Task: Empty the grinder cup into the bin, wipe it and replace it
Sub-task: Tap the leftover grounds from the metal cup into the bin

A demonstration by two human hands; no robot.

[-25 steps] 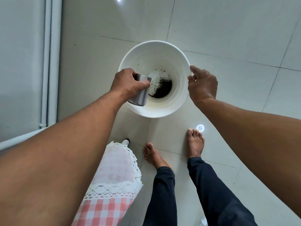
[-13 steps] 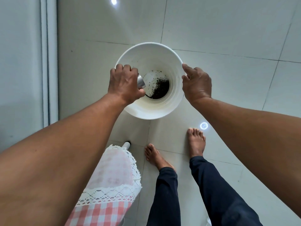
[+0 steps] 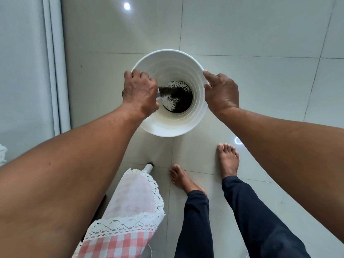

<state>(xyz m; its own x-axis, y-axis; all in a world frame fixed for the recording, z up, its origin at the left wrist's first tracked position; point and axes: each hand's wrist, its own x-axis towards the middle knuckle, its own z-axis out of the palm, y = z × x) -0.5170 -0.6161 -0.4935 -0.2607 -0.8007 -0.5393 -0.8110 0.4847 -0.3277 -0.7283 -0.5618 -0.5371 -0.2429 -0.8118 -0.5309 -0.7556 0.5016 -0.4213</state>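
Pale glossy floor tiles cover the room, with a white door frame along the left edge. White bin stands on the tiles just ahead of two bare feet. Left hand is over the bin's left rim, fingers curled tight around the grinder cup; only a sliver of metal shows beside the hand, tipped inward. Dark grounds are streaming from the cup mouth onto a dark heap at the bin's bottom. Right hand rests on the bin's right rim, thumb on the edge, fingers loosely bent and holding nothing. Pink checked cloth with lace trim hangs at lower left, near a white table leg.
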